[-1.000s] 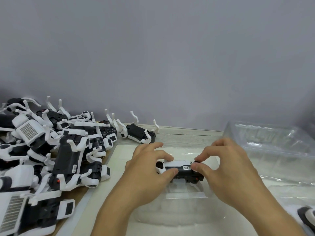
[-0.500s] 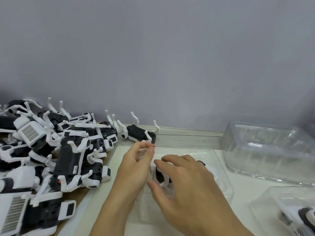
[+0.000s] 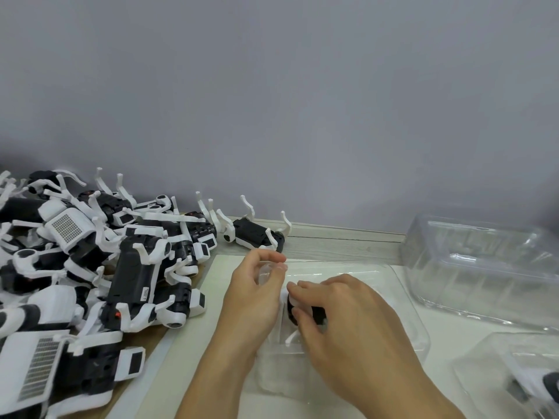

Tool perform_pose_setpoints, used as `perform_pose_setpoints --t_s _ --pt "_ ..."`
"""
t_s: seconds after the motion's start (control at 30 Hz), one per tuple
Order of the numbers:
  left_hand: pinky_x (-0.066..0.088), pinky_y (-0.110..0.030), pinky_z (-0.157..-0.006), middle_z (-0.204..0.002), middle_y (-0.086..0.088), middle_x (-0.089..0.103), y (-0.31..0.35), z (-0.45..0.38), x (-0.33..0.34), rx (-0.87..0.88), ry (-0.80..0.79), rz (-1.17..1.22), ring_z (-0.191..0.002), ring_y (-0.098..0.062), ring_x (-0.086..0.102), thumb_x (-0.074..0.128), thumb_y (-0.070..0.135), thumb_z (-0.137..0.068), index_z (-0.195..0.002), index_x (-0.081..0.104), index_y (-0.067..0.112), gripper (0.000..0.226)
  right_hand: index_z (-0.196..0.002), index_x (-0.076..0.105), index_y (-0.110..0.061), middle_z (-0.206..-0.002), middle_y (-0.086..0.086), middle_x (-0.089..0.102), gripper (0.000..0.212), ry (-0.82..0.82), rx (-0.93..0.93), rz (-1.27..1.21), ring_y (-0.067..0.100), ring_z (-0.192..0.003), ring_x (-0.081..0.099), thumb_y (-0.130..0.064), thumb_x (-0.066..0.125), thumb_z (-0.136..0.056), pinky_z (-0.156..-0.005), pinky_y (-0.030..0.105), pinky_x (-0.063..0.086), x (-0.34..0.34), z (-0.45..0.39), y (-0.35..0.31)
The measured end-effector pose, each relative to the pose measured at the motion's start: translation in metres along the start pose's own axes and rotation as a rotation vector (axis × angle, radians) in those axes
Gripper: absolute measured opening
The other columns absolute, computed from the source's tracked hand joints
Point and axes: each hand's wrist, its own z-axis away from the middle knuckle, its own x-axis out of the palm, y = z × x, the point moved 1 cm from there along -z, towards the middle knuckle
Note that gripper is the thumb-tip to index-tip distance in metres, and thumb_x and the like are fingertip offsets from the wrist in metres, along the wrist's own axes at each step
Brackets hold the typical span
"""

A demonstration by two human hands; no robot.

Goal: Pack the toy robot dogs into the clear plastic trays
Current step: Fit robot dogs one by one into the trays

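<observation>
Toy robot dog (image 3: 304, 313) gripped by right hand (image 3: 348, 328) in clear tray (image 3: 405, 300), tray rim pinched by left hand (image 3: 254, 294) fingers (image 3: 276, 269)

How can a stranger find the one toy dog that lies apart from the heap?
Start at the big heap of toy dogs on the left. Follow the wall right to the lone dog beside the heap, beyond the left hand. It lies belly-up, touching no others.

Plain grey wall (image 3: 302, 101), pale wood-grain tabletop (image 3: 338, 243), soft even light
</observation>
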Motion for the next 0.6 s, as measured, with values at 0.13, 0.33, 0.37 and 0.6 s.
perform_pose_setpoints --t_s 0.13,0.33,0.37,0.6 --pt "0.042 -0.022 -0.083 -0.108 0.013 0.070 0.000 0.000 -0.001 0.004 -0.007 -0.002 -0.110 -0.004 0.060 0.061 0.023 -0.096 -0.085 0.064 0.043 0.024 -0.095 0.050 -0.029 -0.079 -0.011 0.052 0.017 -0.021 -0.021 -0.048 0.011 -0.093 0.044 -0.041 0.038 -0.098 -0.078 0.032 0.044 -0.001 0.000 0.003" --pt "0.044 -0.023 -0.077 -0.100 0.011 0.073 0.003 0.000 -0.003 -0.005 -0.011 -0.004 -0.094 -0.001 0.065 0.064 0.020 -0.094 -0.086 0.067 0.042 0.023 -0.102 0.063 -0.040 -0.093 -0.020 0.059 0.011 0.026 0.049 -0.279 0.001 -0.098 0.050 -0.040 0.056 -0.093 -0.084 0.019 0.043 -0.005 -0.004 0.014" --pt "0.043 -0.022 -0.074 -0.098 0.010 0.073 0.004 0.000 -0.003 -0.003 -0.010 -0.001 -0.089 0.000 0.065 0.065 0.020 -0.094 -0.086 0.068 0.041 0.022 -0.110 0.064 -0.039 -0.101 -0.022 0.057 0.018 0.070 0.087 -0.275 -0.002 -0.102 0.048 -0.038 0.060 -0.092 -0.086 0.014 0.040 -0.008 -0.004 0.020" --pt "0.041 -0.017 -0.074 -0.099 0.012 0.073 0.004 0.001 -0.004 -0.004 -0.030 -0.016 -0.090 0.005 0.064 0.064 0.013 -0.093 -0.088 0.068 0.040 0.028 -0.093 0.075 -0.027 -0.089 -0.014 0.059 0.010 0.121 0.242 0.029 0.012 -0.096 0.054 -0.026 0.067 -0.088 -0.082 0.027 0.043 -0.021 -0.003 0.053"
